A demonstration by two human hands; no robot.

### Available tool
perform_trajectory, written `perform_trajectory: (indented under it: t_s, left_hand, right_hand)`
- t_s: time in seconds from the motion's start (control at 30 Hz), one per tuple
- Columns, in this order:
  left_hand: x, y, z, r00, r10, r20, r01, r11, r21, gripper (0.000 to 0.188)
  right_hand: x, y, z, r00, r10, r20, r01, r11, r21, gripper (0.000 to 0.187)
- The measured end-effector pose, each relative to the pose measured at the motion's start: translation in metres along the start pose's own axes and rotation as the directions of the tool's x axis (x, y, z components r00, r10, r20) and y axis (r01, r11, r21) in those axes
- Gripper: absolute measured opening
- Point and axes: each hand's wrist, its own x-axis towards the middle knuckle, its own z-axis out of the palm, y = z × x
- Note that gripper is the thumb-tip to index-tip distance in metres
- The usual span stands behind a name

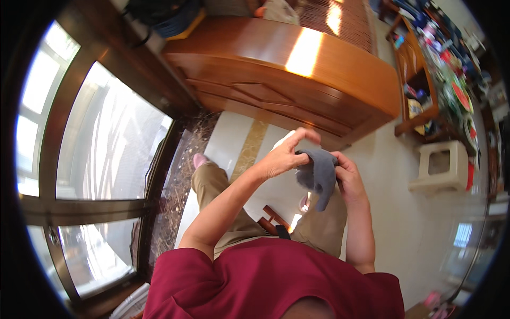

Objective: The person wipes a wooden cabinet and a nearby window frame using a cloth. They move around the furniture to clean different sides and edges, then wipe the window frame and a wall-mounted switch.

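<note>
A soft grey piece of cloth [319,169] hangs between my two hands, above my right leg. It is folded over at the top, with a narrow end drooping down; whether it is a sock or another small garment I cannot tell. My left hand [289,153] pinches its upper left edge between thumb and fingers, the index finger arched above it. On the other side, my right hand [348,173] grips the cloth's right edge, fingers bent. Just behind my left hand a white patch [281,139] shows, mostly hidden.
A wooden bench-like piece [281,69] stands ahead. Glazed doors [106,133] rise at the left. To the right are a beige plastic stool [441,167] and a cluttered wooden table [417,80]. Between my legs, brown wooden bars [273,217] show above the pale tiled floor [393,212].
</note>
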Motion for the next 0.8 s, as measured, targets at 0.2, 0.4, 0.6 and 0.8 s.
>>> perform_trajectory:
  t_s: [0.2, 0.4, 0.6, 0.8]
  left_hand:
    - [-0.072, 0.001, -0.046, 0.973, -0.104, -0.204, 0.124, 0.988, 0.089, 0.011]
    - [-0.107, 0.02, -0.074, 0.906, 0.043, -0.421, 0.182, 0.859, 0.478, 0.025]
    - [-0.132, 0.042, -0.13, 0.899, 0.026, -0.438, 0.308, 0.674, 0.672, 0.028]
    - [-0.154, 0.064, -0.147, 0.89, 0.093, -0.446, 0.317, 0.575, 0.754, 0.031]
  right_hand:
    - [0.025, 0.034, 0.078, 0.999, -0.042, -0.028, 0.039, 0.994, -0.107, 0.026]
    - [0.051, 0.04, 0.153, 0.963, -0.076, 0.259, 0.16, 0.933, -0.322, 0.068]
    - [0.097, 0.034, 0.178, 0.885, -0.377, 0.273, 0.412, 0.362, -0.836, 0.02]
    - [0.116, 0.016, 0.215, 0.833, -0.494, 0.25, 0.476, 0.408, -0.779, 0.017]
